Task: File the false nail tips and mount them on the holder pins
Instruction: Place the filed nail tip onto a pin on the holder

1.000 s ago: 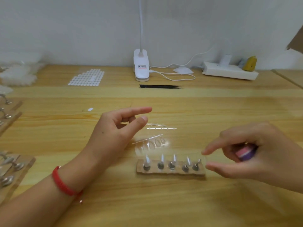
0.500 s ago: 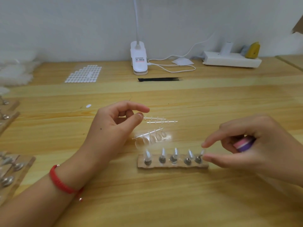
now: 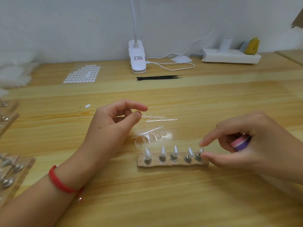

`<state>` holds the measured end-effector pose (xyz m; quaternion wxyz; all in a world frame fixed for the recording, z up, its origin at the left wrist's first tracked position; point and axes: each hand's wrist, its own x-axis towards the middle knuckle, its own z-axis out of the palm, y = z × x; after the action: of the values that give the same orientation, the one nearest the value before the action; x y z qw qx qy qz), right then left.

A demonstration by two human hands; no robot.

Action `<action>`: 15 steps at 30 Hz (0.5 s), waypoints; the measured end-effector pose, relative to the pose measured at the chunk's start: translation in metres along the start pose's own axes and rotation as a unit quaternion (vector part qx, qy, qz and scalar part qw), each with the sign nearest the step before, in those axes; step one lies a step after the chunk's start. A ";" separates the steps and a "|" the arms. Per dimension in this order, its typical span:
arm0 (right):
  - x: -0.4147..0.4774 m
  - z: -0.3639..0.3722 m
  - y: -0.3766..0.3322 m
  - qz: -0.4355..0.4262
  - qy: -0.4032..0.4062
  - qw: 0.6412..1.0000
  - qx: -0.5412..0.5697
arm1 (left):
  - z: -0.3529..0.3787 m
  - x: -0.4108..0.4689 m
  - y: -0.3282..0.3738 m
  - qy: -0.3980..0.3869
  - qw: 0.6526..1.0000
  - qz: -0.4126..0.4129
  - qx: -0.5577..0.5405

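Pinching at the last pin on the right, the right hand [image 3: 246, 145] has thumb and forefinger closed either side of the small clear nail tip [image 3: 201, 151] standing there, while its other fingers curl round a pink-and-purple nail file [image 3: 240, 142] tucked against the palm. The holder [image 3: 172, 164] is a strip lying midway along the near edge of the bench [image 3: 164, 202], its long axis parallel to that edge. It has 5 pins in a row, each seemingly carrying a tip that leans up toward the far edge. That tip sits right between the fingertips, so a seating press would likely run down the pin, not along the strip. The left hand [image 3: 111, 128] hovers beyond the holder's left end, fingers loosely curled with nothing visible in them, much the farther of the 2. A sprue of unmounted tips [image 3: 152, 136] lies between it and the holder, with 2 bare sprues [image 3: 157, 117] just beyond
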<state>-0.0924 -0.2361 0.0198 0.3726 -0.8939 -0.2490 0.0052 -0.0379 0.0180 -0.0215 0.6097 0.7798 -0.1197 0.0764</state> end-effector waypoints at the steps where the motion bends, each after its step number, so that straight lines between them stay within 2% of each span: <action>1: 0.000 0.000 0.000 0.006 0.000 1.000 0.000 | 0.000 0.000 0.000 0.000 1.000 -0.001 -0.001; 10: 0.002 -0.001 -0.003 0.094 -0.027 0.994 0.038 | 0.001 0.000 0.001 -0.008 1.000 -0.007 -0.012; 15: 0.013 -0.001 -0.007 0.162 -0.108 0.981 0.004 | 0.001 0.000 0.001 -0.009 1.000 -0.017 -0.012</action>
<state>-0.0840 -0.2268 0.0277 0.3409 -0.9152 -0.1402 0.1630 -0.0386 0.0170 -0.0205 0.6188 0.7752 -0.1133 0.0577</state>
